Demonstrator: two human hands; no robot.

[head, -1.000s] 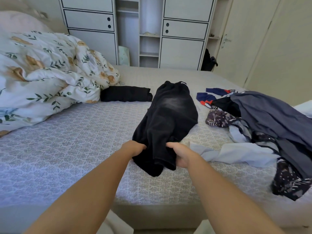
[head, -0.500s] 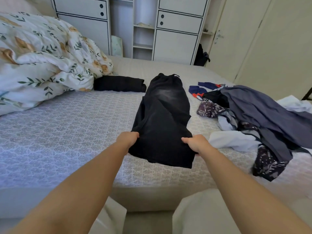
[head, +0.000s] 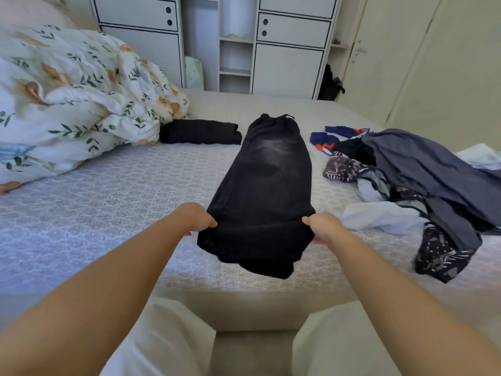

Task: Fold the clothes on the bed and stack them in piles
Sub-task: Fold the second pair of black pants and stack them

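A pair of black jeans (head: 268, 183) lies lengthwise in the middle of the bed (head: 113, 213), waistband at the far end. My left hand (head: 196, 217) grips the left edge of the near end and my right hand (head: 321, 226) grips the right edge; the leg ends below my hands hang in a loose fold near the bed's front edge. A folded black garment (head: 200, 131) lies behind, to the left of the jeans. A heap of unfolded clothes (head: 423, 183), grey, patterned, white and blue-red, covers the right of the bed.
A bunched floral duvet (head: 70, 104) fills the bed's left side. White cupboards with drawers (head: 290, 50) stand behind the bed, and a cream wardrobe door (head: 433, 63) is at the right. My light trousers show below the bed's front edge.
My hands have moved apart, from bunching the jeans' near end together to holding it by its two side edges. The near end is now spread wide and flat.
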